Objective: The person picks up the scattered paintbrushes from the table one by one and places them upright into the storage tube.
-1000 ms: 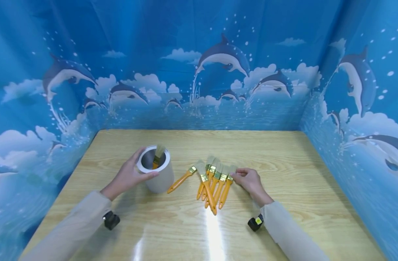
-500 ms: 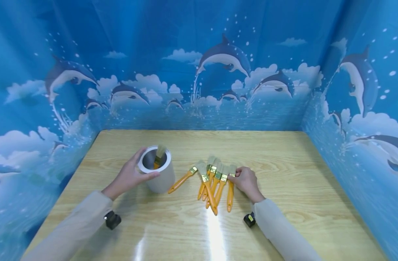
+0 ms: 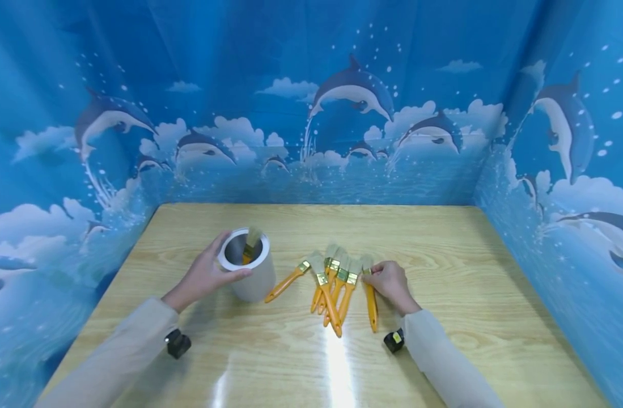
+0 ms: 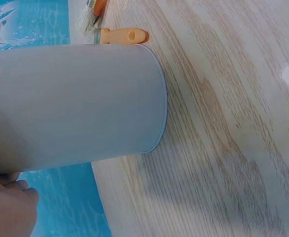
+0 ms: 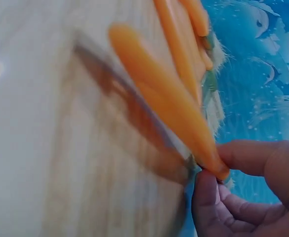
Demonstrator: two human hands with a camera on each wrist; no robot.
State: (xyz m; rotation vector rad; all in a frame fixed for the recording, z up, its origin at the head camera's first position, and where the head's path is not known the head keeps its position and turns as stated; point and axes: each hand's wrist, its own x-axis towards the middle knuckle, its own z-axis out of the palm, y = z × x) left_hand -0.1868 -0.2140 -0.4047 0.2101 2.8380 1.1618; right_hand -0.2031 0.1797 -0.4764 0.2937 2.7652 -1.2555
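- The left hand (image 3: 207,276) is gripping a white-rimmed grey cylindrical can (image 3: 257,281) at left; 1 bristled brush (image 3: 250,245) is leaning inside.
- The right hand (image 3: 390,281) is pinching an orange-handled paintbrush (image 3: 371,309), just right of a similar paintbrush pile (image 3: 330,305).
- 1 loose orange-handled brush (image 3: 285,285) is lying between can and pile.

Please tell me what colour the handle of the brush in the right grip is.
The brush handle is orange; it shows best in the right wrist view.

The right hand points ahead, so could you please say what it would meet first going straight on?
Beyond the brush it pinches, the right hand would probably first meet the nearest brush in the pile, though depth is unclear.
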